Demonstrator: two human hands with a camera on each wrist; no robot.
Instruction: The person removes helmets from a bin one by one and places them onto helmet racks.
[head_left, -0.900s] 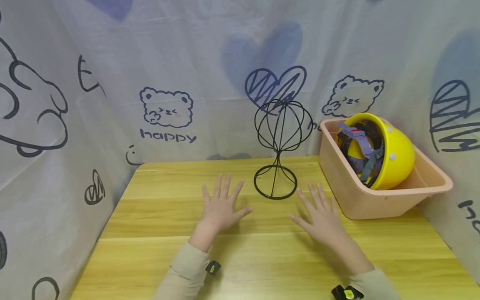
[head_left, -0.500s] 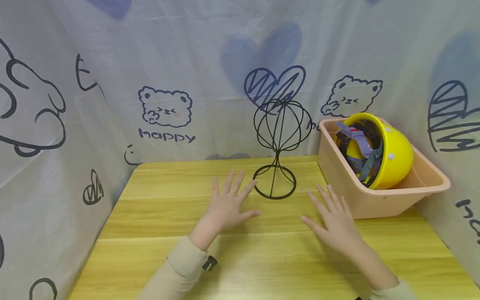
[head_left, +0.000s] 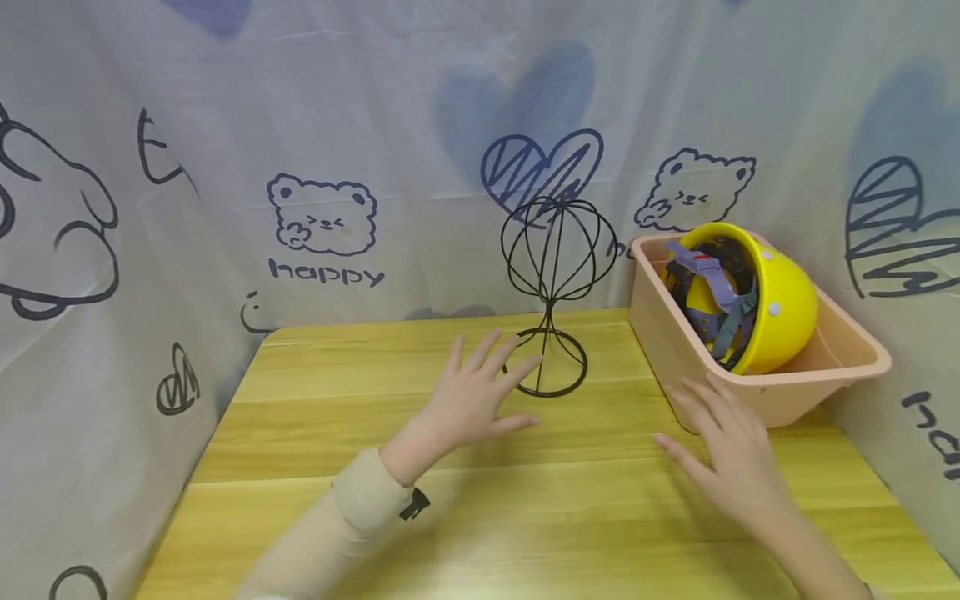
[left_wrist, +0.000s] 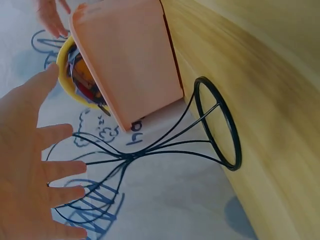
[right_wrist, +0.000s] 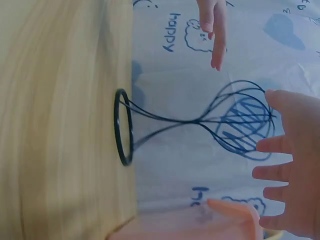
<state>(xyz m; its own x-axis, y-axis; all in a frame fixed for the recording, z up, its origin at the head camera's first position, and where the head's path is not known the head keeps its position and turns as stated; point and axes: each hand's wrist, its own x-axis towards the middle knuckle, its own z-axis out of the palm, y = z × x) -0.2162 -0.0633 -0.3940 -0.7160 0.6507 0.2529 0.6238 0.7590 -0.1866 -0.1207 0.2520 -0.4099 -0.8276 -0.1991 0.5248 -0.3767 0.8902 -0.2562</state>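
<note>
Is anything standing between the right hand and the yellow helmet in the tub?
Only the tub's own near wall. The right hand hovers open just before the pink tub; the yellow helmet lies inside, above the rim. The wire stand stands off to the left.

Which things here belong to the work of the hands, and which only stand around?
In the work:
- left hand, open, beside the wire stand
- right hand, open, before the pink tub
- yellow helmet, in the tub

Standing around:
- wooden table
- printed cloth behind
</note>
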